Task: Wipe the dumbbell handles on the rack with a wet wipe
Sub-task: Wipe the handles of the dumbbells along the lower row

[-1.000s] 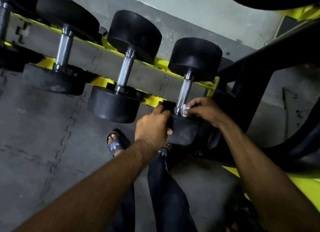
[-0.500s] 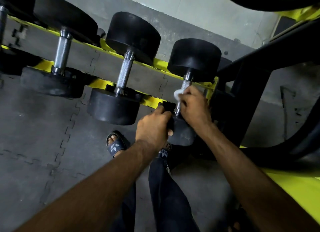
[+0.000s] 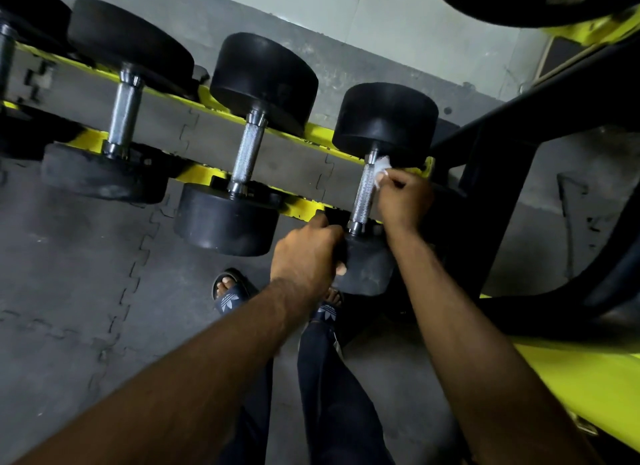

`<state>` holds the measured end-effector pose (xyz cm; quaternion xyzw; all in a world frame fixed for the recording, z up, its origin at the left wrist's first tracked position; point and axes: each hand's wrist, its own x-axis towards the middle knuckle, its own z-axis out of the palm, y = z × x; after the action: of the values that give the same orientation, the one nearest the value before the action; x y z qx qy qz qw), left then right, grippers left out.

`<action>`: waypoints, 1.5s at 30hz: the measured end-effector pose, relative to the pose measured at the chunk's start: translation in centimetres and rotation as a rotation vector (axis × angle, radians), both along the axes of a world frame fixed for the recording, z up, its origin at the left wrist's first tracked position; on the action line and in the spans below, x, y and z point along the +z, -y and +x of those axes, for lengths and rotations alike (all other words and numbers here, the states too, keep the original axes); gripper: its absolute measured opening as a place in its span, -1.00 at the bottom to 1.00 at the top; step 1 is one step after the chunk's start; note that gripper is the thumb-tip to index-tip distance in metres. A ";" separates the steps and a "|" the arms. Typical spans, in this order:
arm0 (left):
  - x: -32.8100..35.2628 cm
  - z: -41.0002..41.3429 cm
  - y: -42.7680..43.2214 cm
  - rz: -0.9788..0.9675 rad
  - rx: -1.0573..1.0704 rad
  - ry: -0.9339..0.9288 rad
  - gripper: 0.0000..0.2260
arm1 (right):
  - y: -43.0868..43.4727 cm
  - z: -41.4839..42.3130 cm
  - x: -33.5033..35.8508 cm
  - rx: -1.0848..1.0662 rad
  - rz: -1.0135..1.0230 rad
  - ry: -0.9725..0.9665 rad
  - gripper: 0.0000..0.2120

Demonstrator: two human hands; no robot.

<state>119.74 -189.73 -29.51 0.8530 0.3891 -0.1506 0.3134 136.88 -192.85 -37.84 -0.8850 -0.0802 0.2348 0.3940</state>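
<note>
Grey interlocking rubber mats (image 3: 86, 256) cover the floor beneath both hands, jigsaw seams visible, surface scuffed and dusty. Beyond the hands a pale wall (image 3: 398, 41) with a rough, stained concrete base. Yellow rack rails (image 3: 304, 206) run from far left of the left hand to just past the right hand, paint worn to black in patches. Rightmost dumbbell (image 3: 386, 121) lies across the rails, black rubber heads, knurled steel handle (image 3: 363, 194) between the two hands. Left hand (image 3: 304, 253) grips the near head of this dumbbell, fingers curled over its upper edge, thumb against its side. Right hand (image 3: 403, 196) sits just right of the handle, fingertips pinching a small crumpled white wet wipe (image 3: 382, 166) against the handle's far end, close under the far head. Middle dumbbell (image 3: 249, 152) rests left of the left hand, and a third dumbbell (image 3: 124, 114) further left again, handles bare. Black steel frame (image 3: 491, 173) stands right of the right hand; a yellow frame section (image 3: 581, 378) runs below the right forearm. Black plate (image 3: 519, 0) overhangs, above and beyond the right hand. Dark slides (image 3: 230, 296) and dark trousers (image 3: 332, 395) show below the left hand. Light dim.
</note>
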 end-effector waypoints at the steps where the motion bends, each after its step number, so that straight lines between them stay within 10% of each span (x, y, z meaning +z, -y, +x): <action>1: 0.0 0.0 0.0 -0.002 0.000 0.002 -0.76 | -0.9 0.6 -0.1 -0.149 0.071 -0.158 -0.95; 6: -0.1 -0.3 0.0 0.017 -0.013 0.015 -0.74 | -2.8 3.1 -1.3 -0.407 0.209 -0.808 -0.81; 11: 0.2 -0.2 0.2 0.034 -0.013 0.029 -0.74 | -2.5 2.9 -0.5 -0.526 0.417 -0.953 -0.78; 20: 0.2 -0.2 0.2 0.021 -0.028 0.013 -0.75 | -2.8 0.4 -0.6 -0.579 0.468 -0.440 -0.86; 27: -0.1 -0.2 0.3 0.028 -0.007 0.014 -0.79 | -2.1 -1.2 -1.0 0.518 -0.054 0.671 -0.74; 37: -0.2 -0.3 0.3 0.020 -0.005 0.006 -0.76 | -1.9 -2.9 4.2 1.341 -0.715 0.688 -0.84; 45: -0.5 -0.4 0.4 0.044 -0.008 0.003 -0.71 | -3.4 -1.4 2.2 1.143 -0.560 0.622 -0.86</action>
<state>119.38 -190.11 -29.97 0.8615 0.3883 -0.1420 0.2947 135.52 -189.45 -35.66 -0.7985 -0.5775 0.1528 -0.0743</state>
